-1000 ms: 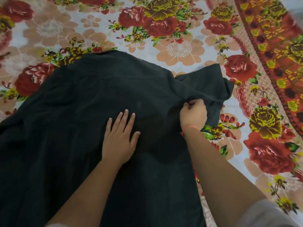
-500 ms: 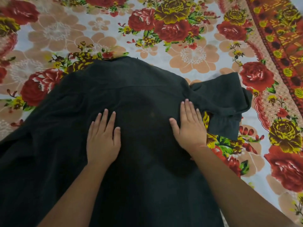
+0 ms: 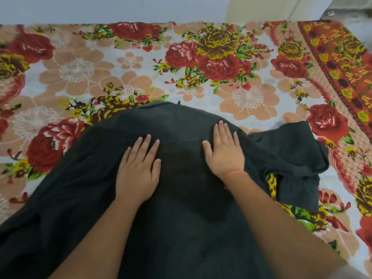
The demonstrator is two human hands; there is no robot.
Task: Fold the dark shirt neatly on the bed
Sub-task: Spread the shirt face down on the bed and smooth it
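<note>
The dark shirt [image 3: 181,198] lies spread on the bed, filling the lower middle of the head view. Its right sleeve [image 3: 296,158] is bunched and folded out to the right. My left hand [image 3: 138,168] rests flat on the shirt's upper back, fingers together and pointing away from me. My right hand [image 3: 223,150] lies flat beside it near the right shoulder, fingers spread slightly. Neither hand holds cloth; both press palm-down on it. An orange thread circles my right wrist.
The bed carries a floral sheet [image 3: 221,63] with red and yellow roses and a red patterned border [image 3: 342,63] along the right side. A pale wall [image 3: 120,9] runs behind the far edge of the bed.
My right hand let go of the sleeve cloth it pinched and went flat on the shirt. Both hands slid up toward the shoulders. The view tilted up, showing the bed's far edge.
</note>
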